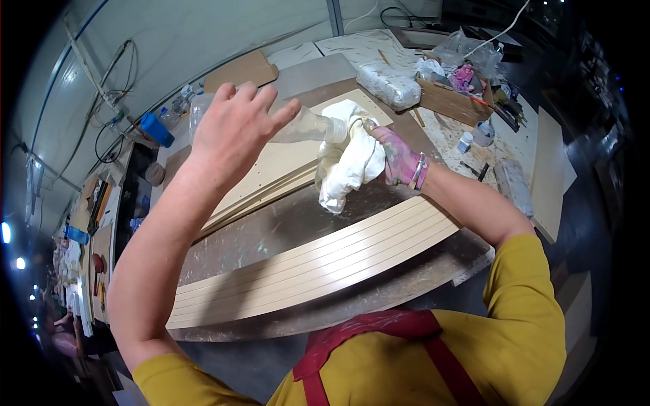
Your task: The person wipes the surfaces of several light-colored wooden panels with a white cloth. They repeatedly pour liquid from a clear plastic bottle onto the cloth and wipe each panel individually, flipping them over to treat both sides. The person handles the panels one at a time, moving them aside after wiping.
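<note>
My left hand (237, 125) is wrapped around a clear plastic bottle (305, 126), tipped onto its side. The bottle's mouth points right and touches a bunched white cloth (355, 159). In a pink patterned glove, my right hand (398, 154) grips the cloth, which hangs down in folds. Below both hands lies a pale wooden panel (318, 260) with several long grooves along it. Stacked pale boards (271, 179) rest behind it, partly hidden by my left arm and the bottle.
The panels lie on a stained brown worktable (237, 243). A wrapped white bundle (388, 86) and a cardboard box (452, 101) of odds and ends stand at the back right. Near them is a small white bottle (465, 141). At the back left stands a blue bottle (156, 129).
</note>
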`<state>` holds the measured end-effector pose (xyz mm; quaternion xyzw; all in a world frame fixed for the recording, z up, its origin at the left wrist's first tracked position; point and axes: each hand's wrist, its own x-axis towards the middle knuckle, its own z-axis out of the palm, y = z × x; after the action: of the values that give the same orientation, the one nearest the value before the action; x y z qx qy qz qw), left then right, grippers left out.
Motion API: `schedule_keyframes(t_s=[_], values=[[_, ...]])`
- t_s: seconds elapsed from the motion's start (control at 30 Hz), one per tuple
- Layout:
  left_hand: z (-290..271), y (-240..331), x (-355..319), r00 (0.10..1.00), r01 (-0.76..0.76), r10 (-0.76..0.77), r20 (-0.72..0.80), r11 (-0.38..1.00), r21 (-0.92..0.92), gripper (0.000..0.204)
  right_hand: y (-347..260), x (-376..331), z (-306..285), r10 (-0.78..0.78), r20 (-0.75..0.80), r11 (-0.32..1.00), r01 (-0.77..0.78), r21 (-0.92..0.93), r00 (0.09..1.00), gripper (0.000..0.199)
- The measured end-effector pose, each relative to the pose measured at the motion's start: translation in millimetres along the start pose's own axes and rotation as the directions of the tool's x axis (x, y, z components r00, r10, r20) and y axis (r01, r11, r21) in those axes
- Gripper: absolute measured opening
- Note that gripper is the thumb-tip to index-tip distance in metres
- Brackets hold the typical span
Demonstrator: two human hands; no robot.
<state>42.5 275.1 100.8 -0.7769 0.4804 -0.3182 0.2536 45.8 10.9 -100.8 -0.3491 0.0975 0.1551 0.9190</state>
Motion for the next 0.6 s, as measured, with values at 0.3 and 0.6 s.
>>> schedule_keyframes(t_s=[0.3,0.6], values=[[-10,-8,24,0.999,-0.039,0.036,0.04,0.997,0.066,0.049,-11,3,-26,-0.021,0.117,0.998,0.013,0.067,0.993,0.034],[3,-7,26,0.992,-0.063,0.062,0.111,0.998,0.008,0.05,-16,-14,-11,-0.061,0.007,0.997,0.061,-0.044,0.998,0.036]])
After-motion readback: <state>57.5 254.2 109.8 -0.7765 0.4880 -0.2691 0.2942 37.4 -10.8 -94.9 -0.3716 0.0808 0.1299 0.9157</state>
